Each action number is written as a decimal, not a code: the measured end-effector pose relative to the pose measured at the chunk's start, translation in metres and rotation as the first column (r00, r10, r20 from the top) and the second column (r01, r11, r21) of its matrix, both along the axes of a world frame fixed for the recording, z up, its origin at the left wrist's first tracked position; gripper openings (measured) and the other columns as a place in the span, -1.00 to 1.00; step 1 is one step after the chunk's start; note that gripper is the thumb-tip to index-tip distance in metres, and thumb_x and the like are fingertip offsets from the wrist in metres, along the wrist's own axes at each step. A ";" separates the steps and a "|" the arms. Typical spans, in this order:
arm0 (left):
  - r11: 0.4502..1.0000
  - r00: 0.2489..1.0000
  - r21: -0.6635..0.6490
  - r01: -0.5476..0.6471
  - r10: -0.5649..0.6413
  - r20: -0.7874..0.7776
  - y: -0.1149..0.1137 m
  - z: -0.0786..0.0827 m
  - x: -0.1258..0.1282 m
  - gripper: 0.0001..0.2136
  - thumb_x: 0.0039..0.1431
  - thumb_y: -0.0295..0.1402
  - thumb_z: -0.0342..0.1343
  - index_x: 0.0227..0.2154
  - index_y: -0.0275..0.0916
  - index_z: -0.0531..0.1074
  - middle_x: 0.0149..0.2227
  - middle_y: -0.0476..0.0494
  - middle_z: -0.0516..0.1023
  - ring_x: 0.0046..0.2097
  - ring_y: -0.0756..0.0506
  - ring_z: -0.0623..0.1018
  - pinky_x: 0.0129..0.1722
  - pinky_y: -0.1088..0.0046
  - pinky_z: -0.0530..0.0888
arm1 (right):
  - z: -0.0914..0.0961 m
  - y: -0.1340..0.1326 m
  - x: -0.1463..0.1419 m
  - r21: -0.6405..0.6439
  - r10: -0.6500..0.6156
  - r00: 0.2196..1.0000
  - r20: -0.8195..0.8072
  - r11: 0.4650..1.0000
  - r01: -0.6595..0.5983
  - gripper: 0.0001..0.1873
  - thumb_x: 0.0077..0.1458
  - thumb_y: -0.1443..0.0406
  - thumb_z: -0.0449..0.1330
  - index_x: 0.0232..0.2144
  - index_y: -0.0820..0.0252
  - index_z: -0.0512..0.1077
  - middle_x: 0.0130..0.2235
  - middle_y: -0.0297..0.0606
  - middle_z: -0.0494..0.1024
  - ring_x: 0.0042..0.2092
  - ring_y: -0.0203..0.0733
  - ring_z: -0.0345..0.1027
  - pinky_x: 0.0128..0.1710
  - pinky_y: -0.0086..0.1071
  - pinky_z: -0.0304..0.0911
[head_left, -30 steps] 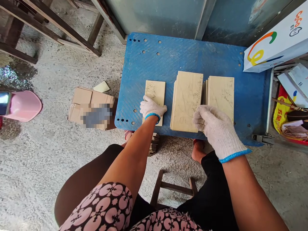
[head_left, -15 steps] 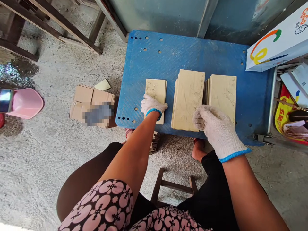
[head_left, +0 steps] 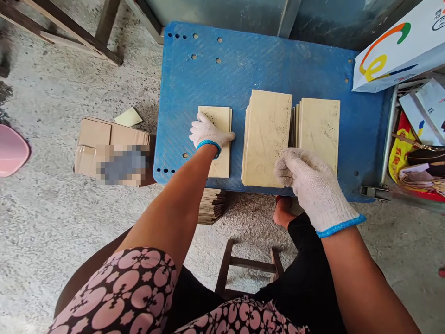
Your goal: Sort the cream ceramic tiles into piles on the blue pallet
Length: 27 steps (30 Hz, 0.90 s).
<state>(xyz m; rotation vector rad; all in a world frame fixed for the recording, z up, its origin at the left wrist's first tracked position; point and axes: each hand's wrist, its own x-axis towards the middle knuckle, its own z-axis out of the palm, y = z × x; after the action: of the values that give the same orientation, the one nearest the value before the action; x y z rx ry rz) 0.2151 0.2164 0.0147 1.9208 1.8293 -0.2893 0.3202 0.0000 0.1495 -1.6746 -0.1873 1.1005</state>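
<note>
Gloved L hand (head_left: 208, 133) is spread over a low pile of boards (head_left: 221, 166) nr the blue table's (head_left: 250, 69) front edge, toward its front-left corner; fingers at one side, thumb at the other, can't tell if it's gripping. R hand (head_left: 309, 181), also gloved, is curled closed over the front ends of the middle stack (head_left: 267, 134) & right stack (head_left: 320, 130); contact unclear. White bag (head_left: 389, 62) is by the back-right corner.

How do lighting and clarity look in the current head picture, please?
Head view: the rough grey floor is brightest at lower left; same view, pixelation hides part of the brown cardboard box; same view, the white-gloved left hand and right hand look fairly sharp.
</note>
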 end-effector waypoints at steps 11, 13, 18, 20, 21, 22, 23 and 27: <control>0.998 0.997 0.003 -0.069 0.069 0.022 0.002 -0.007 0.015 0.11 -0.34 -0.15 0.47 0.27 -0.29 -0.02 0.15 -0.48 0.17 0.19 -0.48 0.25 0.14 -0.10 0.28 | 0.003 0.004 -0.004 -0.030 0.029 1.000 -0.004 0.999 -0.029 -0.71 0.10 0.04 0.28 -0.32 0.13 0.50 -0.39 -0.33 0.49 -0.35 -0.31 0.39 -0.34 -0.43 0.37; 0.997 0.997 0.009 -0.072 0.072 0.021 0.002 -0.009 0.015 0.11 -0.34 -0.16 0.48 0.27 -0.29 -0.02 0.15 -0.47 0.16 0.19 -0.49 0.24 0.14 -0.11 0.28 | 0.003 0.004 -0.004 -0.040 0.030 1.000 0.000 0.999 -0.030 -0.70 0.09 0.03 0.28 -0.31 0.12 0.50 -0.39 -0.33 0.50 -0.36 -0.31 0.39 -0.34 -0.42 0.37; 0.999 0.998 0.023 -0.042 0.041 0.038 0.000 -0.014 0.016 0.11 -0.34 -0.17 0.48 0.27 -0.28 -0.02 0.15 -0.46 0.17 0.19 -0.49 0.23 0.14 -0.12 0.28 | 0.003 0.004 -0.005 -0.060 0.036 0.999 0.009 0.998 -0.036 -0.68 0.08 0.02 0.28 -0.29 0.13 0.50 -0.38 -0.32 0.51 -0.37 -0.30 0.40 -0.34 -0.41 0.39; 1.000 0.999 0.030 -0.010 0.009 0.050 0.000 -0.017 0.016 0.10 -0.33 -0.17 0.48 0.28 -0.28 -0.02 0.15 -0.45 0.17 0.20 -0.48 0.23 0.15 -0.11 0.27 | 0.004 0.004 -0.004 -0.070 0.041 0.999 0.018 0.997 -0.040 -0.66 0.07 0.01 0.28 -0.28 0.14 0.50 -0.37 -0.31 0.51 -0.37 -0.30 0.40 -0.35 -0.41 0.38; 0.999 0.998 0.032 0.002 -0.004 0.056 0.000 -0.019 0.016 0.10 -0.33 -0.16 0.48 0.27 -0.29 -0.02 0.15 -0.44 0.17 0.20 -0.49 0.22 0.16 -0.11 0.26 | 0.005 0.004 -0.004 -0.075 0.043 0.999 0.024 0.996 -0.041 -0.65 0.07 0.00 0.28 -0.27 0.14 0.50 -0.36 -0.30 0.51 -0.36 -0.30 0.40 -0.36 -0.41 0.37; 0.999 0.998 0.030 0.009 -0.011 0.060 0.001 -0.021 0.016 0.10 -0.33 -0.17 0.48 0.27 -0.29 -0.01 0.15 -0.44 0.17 0.21 -0.49 0.21 0.16 -0.11 0.26 | 0.006 0.004 -0.004 -0.080 0.044 0.999 0.030 0.996 -0.042 -0.64 0.06 0.00 0.28 -0.27 0.15 0.50 -0.36 -0.30 0.52 -0.36 -0.29 0.41 -0.37 -0.42 0.37; 1.000 0.998 0.028 0.011 -0.012 0.065 0.001 -0.022 0.016 0.10 -0.34 -0.17 0.48 0.27 -0.30 -0.01 0.15 -0.44 0.17 0.22 -0.50 0.20 0.17 -0.12 0.25 | 0.007 0.004 -0.004 -0.085 0.045 0.998 0.034 0.996 -0.042 -0.63 0.06 -0.01 0.28 -0.27 0.15 0.50 -0.35 -0.29 0.52 -0.36 -0.30 0.41 -0.38 -0.43 0.36; 1.000 0.995 0.019 -0.009 0.007 0.103 0.002 -0.027 0.014 0.14 -0.34 -0.20 0.48 0.30 -0.29 -0.05 0.18 -0.45 0.13 0.24 -0.53 0.15 0.19 -0.17 0.21 | 0.008 0.003 -0.002 -0.095 0.058 0.998 0.038 0.994 -0.054 -0.64 0.06 -0.01 0.27 -0.29 0.16 0.49 -0.35 -0.30 0.51 -0.37 -0.32 0.39 -0.41 -0.47 0.33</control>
<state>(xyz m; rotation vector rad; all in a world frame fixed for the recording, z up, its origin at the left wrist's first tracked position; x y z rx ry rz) 0.2295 0.2183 -0.0122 1.9044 1.7785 -0.1664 0.3181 0.0032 0.1579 -1.7856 -0.2125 1.1322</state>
